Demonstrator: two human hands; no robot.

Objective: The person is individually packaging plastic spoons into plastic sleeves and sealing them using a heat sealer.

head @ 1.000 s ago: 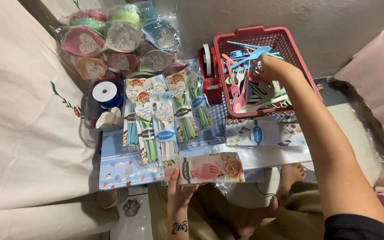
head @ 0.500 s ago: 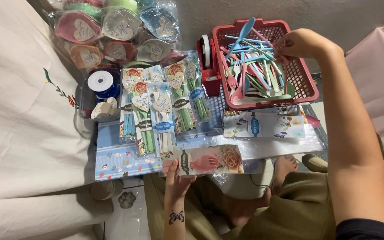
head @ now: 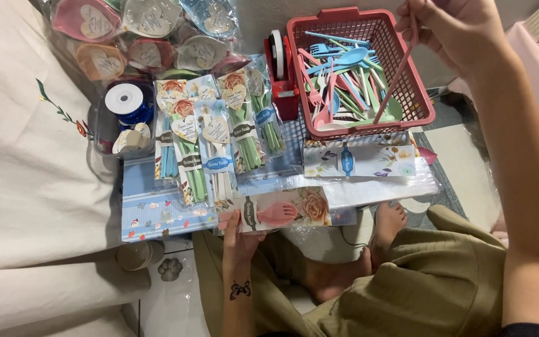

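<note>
My right hand (head: 453, 31) is raised over the red plastic basket (head: 423, 115) and pinches a thin pink chopstick-like utensil (head: 394, 78) that slants down into the basket. The basket holds several pastel forks and spoons (head: 338, 75). My left hand (head: 239, 234) presses the near edge of a flowered card sleeve with a pink fork in it (head: 279, 212), lying on the low blue board (head: 157, 215) over my lap.
Several packed cutlery sets (head: 213, 137) lie in a row on the board. A red tape dispenser (head: 280, 68) stands beside the basket. A clear box with a ribbon roll (head: 123, 115) sits at left, heart-shaped packets (head: 151, 31) behind it. White embroidered cloth (head: 26, 156) covers the left.
My right hand has risen out of the basket, drawing a pink utensil up with it. My left hand has stayed on the card sleeve.
</note>
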